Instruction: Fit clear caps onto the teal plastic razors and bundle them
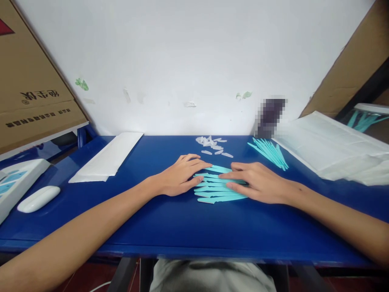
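Your left hand [178, 177], right hand [261, 181]: fingers spread over the turquoise sticks [213, 194], no grip visible | sticks: mid tabletop [170, 231], nearer you than the white pieces [208, 142] | press lightly, keep ends level

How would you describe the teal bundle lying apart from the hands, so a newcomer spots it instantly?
Follow the blue table to its far edge, along the white wall. Beyond the right hand, between the small whitish pieces and the white packaging, lies the teal bundle. Unlike the nearer teal row, its slim pieces overlap closely and lie untouched.
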`<state>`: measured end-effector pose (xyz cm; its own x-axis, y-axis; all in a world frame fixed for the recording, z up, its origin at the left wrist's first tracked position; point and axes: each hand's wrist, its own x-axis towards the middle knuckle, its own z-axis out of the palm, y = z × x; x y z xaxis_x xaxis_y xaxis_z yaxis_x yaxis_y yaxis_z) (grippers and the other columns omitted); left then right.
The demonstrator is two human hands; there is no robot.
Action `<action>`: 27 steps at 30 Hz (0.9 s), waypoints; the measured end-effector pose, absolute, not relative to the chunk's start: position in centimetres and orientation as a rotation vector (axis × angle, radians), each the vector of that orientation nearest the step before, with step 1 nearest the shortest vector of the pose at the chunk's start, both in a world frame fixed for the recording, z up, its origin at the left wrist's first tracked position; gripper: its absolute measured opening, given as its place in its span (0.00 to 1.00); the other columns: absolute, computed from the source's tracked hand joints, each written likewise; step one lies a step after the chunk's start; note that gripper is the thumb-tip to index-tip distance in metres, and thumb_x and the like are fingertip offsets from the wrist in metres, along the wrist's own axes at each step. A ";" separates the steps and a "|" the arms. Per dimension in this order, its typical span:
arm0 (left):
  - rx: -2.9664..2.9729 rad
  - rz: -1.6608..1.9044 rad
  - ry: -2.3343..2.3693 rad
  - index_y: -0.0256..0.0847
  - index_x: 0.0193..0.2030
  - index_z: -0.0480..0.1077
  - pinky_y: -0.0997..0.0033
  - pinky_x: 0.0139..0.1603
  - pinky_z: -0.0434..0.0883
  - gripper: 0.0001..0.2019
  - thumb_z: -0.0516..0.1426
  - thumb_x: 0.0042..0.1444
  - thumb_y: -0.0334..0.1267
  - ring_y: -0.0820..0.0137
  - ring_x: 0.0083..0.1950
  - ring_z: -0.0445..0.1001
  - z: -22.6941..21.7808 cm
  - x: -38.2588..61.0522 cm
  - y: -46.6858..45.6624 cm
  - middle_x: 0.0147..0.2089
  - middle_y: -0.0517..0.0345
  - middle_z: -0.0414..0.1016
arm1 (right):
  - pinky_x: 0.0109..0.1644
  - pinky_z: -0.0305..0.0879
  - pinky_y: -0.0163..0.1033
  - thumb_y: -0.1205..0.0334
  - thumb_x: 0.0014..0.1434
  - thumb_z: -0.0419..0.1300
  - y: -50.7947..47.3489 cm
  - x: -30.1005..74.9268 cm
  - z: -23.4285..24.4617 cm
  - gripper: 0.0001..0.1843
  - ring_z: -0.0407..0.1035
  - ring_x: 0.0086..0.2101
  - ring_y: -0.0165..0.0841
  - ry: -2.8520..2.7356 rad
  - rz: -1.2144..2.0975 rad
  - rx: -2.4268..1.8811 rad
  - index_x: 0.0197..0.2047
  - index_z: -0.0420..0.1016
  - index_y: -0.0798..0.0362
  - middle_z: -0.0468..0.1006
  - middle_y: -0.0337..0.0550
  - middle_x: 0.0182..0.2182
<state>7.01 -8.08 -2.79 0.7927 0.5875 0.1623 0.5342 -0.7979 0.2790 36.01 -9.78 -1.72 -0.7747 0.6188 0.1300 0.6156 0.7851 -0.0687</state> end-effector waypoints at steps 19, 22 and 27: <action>2.796 0.473 0.718 0.43 0.67 0.63 0.55 0.66 0.62 0.21 0.46 0.73 0.45 0.58 0.66 0.62 -2.5 7.2 -8.3 0.66 0.48 0.67 | 0.36 0.63 0.47 0.41 0.66 0.46 -3.9 43.5 -0.8 0.28 0.73 0.43 0.50 -2.265 -0.395 -2.093 0.52 0.73 0.54 0.77 0.57 0.50; 2.797 0.475 0.768 0.45 0.68 0.62 0.53 0.66 0.63 0.21 0.46 0.73 0.47 0.57 0.68 0.62 -2.5 7.1 -8.4 0.69 0.46 0.62 | 0.35 0.61 0.45 0.38 0.65 0.46 -3.1 44.5 -1.1 0.28 0.72 0.43 0.49 -2.244 -0.305 -2.242 0.46 0.73 0.54 0.77 0.57 0.48; 2.793 0.467 0.779 0.46 0.68 0.62 0.52 0.65 0.64 0.22 0.45 0.73 0.47 0.56 0.67 0.63 -2.5 7.0 -8.4 0.69 0.46 0.62 | 0.33 0.59 0.45 0.44 0.67 0.44 -3.0 43.8 -1.8 0.26 0.72 0.43 0.50 -2.232 -0.282 -2.307 0.42 0.74 0.55 0.78 0.58 0.47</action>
